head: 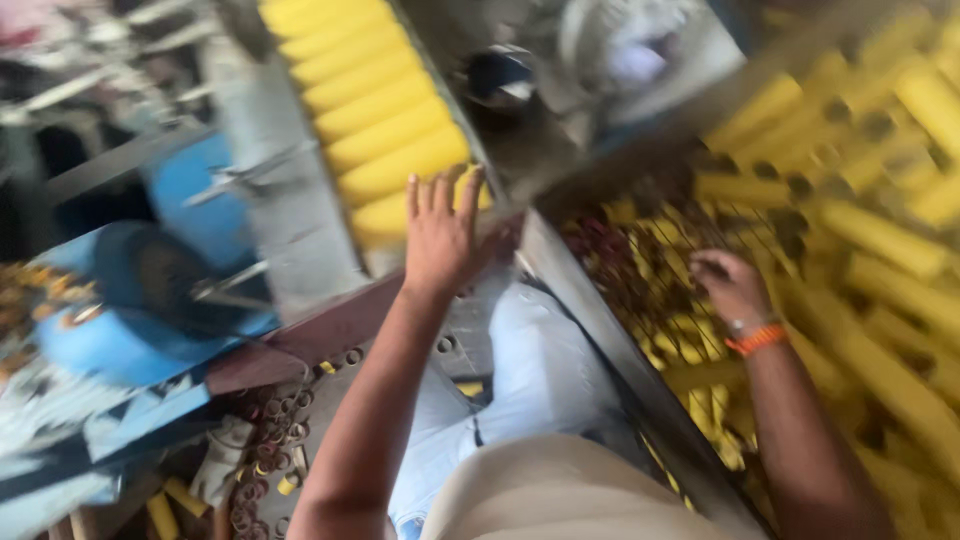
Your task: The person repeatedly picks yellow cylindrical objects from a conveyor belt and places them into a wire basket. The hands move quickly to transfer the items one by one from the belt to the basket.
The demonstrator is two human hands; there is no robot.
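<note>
Big heap of yellow tubes (pixel 880 240) fills bin at right, too many & too blurred to count. Approx 8 yellow tubes racked in row (pixel 375 110) at top. Left hand (pixel 440 240) flat, fingers spread, gripping nothing, touching row's near end. Right hand (pixel 730 285) curled in heap; can't tell if holding one.

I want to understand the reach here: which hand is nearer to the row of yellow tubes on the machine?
Left. The left hand lies with spread fingers at the lower end of the row of yellow tubes. The right hand is apart, over the bin of loose yellow tubes.
</note>
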